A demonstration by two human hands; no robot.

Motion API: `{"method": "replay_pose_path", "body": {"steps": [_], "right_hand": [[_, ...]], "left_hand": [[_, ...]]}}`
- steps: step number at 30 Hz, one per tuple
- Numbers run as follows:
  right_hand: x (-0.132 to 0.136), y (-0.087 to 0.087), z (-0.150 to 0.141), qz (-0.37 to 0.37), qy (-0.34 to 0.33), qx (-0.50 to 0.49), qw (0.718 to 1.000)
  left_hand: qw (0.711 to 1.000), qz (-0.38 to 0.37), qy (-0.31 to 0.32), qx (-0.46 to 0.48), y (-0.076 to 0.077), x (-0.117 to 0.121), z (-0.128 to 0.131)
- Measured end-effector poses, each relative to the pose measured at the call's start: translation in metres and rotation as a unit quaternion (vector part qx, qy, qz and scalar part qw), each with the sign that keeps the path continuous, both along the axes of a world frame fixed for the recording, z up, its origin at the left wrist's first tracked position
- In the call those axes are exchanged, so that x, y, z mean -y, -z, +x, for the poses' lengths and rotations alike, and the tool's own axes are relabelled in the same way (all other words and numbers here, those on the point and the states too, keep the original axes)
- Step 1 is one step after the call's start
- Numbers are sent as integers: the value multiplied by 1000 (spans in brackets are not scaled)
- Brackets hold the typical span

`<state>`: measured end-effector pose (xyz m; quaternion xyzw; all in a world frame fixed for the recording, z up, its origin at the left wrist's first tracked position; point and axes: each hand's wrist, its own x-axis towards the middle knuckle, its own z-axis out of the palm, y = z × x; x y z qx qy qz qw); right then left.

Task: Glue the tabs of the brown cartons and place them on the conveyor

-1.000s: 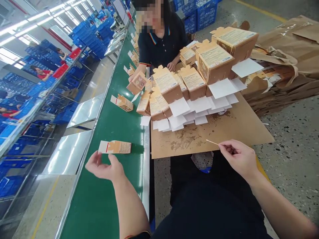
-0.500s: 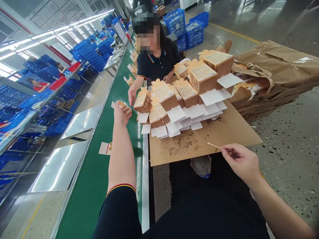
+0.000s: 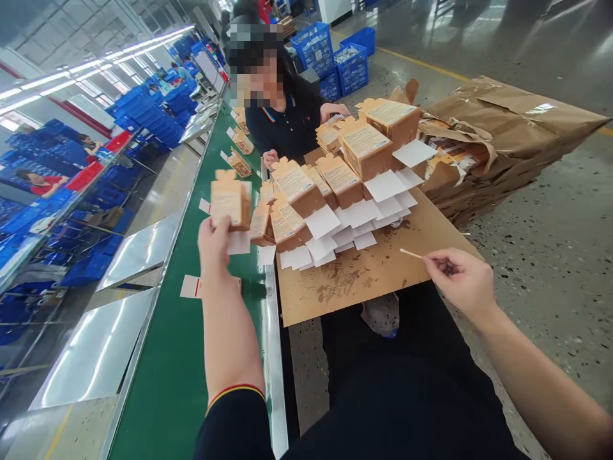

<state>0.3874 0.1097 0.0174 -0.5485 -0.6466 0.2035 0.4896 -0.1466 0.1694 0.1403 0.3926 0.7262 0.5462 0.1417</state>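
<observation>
My left hand (image 3: 214,243) is closed on a small brown carton (image 3: 228,203), which it holds over the green conveyor belt (image 3: 158,377). Top tabs stick up from this carton and a white flap hangs below it. Between the thumb and fingers of my right hand (image 3: 462,278) is a thin cotton swab (image 3: 410,253), its white tip pointing left above the cardboard sheet (image 3: 311,300). Several brown cartons with white flaps lie piled on that sheet, among them a printed carton (image 3: 366,147). Another white flap (image 3: 190,287) shows on the belt, partly hidden by my left forearm.
A co-worker (image 3: 282,115) sits beyond the pile, both hands near it. Flat cartons (image 3: 239,165) lie along the far belt. A paper-wrapped stack (image 3: 517,128) stands at right, blue crates (image 3: 352,67) behind. The belt's metal edge (image 3: 275,358) runs beside the sheet.
My left hand has come back toward me, and a carton now stands raised in its fingers. The co-worker's hand has drawn back from the belt. My right hand still holds the swab.
</observation>
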Motion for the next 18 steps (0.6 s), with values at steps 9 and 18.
{"method": "replay_pose_path", "body": {"steps": [9, 18], "right_hand": [[-115, -27, -4, -129, -41, 196, 971], [-144, -29, -26, -168, -65, 290, 940]], "left_hand": [[952, 109, 79, 275, 59, 163, 85], [946, -37, 86, 310, 129, 182, 160]]}}
